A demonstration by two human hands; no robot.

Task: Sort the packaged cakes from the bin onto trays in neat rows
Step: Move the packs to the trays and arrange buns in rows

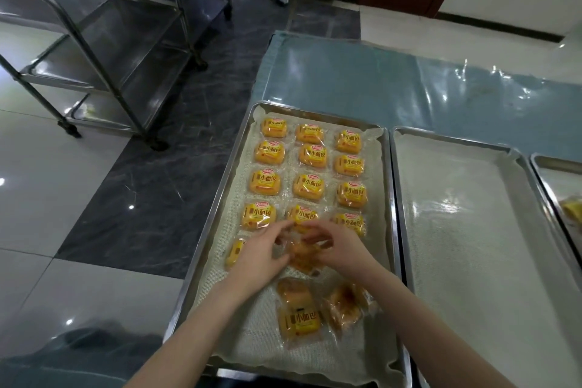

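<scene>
Watching the feed, I see both hands on one packaged cake [304, 253]. The left hand [261, 253] has its fingers curled in narrow, pinching the crinkly clear wrapper from one side. The right hand [341, 249] pinches the other side, fingers bent too. It's pretty blurry there, so I can't tell which fingers actually grip.

The cake is low over the near middle of the left tray [217, 208], a shiny steel sheet pan lined with a pale woven mesh mat [252, 340]. Farther back, the rows of cakes [308, 186] run four deep and three across, all squarish yellow buns in glossy film with red-and-yellow labels. One more cake [235, 250] peeks out from under the left hand. Two loose cakes lie askew nearer me, one label-up [299, 318] and one with its browned side showing [345, 305].

A second lined tray [466, 246] sits just beside the first on the blue plastic-covered counter [346, 79].
</scene>
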